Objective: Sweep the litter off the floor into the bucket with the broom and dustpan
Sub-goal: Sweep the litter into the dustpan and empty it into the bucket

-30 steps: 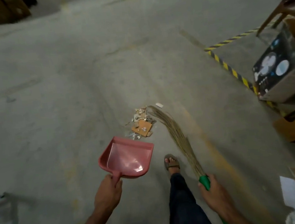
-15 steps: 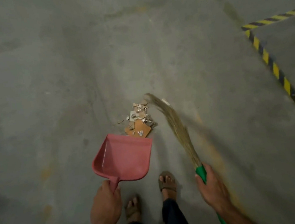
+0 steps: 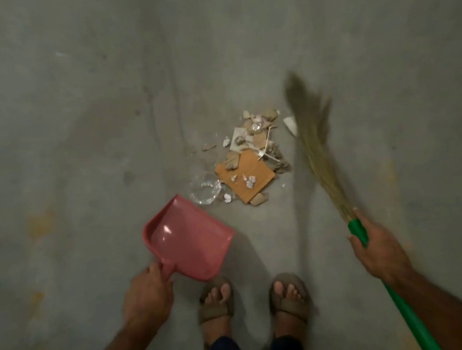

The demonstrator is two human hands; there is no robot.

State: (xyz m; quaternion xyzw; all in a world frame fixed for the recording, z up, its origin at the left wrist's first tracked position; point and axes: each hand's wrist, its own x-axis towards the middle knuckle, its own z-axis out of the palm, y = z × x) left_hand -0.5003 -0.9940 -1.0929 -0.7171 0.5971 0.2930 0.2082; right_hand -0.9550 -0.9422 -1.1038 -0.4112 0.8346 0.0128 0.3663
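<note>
Broom: the straw broom with green handle (image 3: 317, 147), gripped in the right hand (image 3: 378, 250), is swinging out right of the litter pile (image 3: 246, 158), winding up.
Dustpan: the pink plastic dustpan (image 3: 190, 241), its handle clamped in the left hand (image 3: 147, 296), is lowering near-left of the pile.
Bucket: unseen.

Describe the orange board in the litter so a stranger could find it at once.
Start at the pink dustpan held low by the left hand; the litter pile lies on the concrete just beyond its open edge. The orange board is at the pile's near end: the only flat, bright orange square, largest piece there, with small white scraps on it.
</note>
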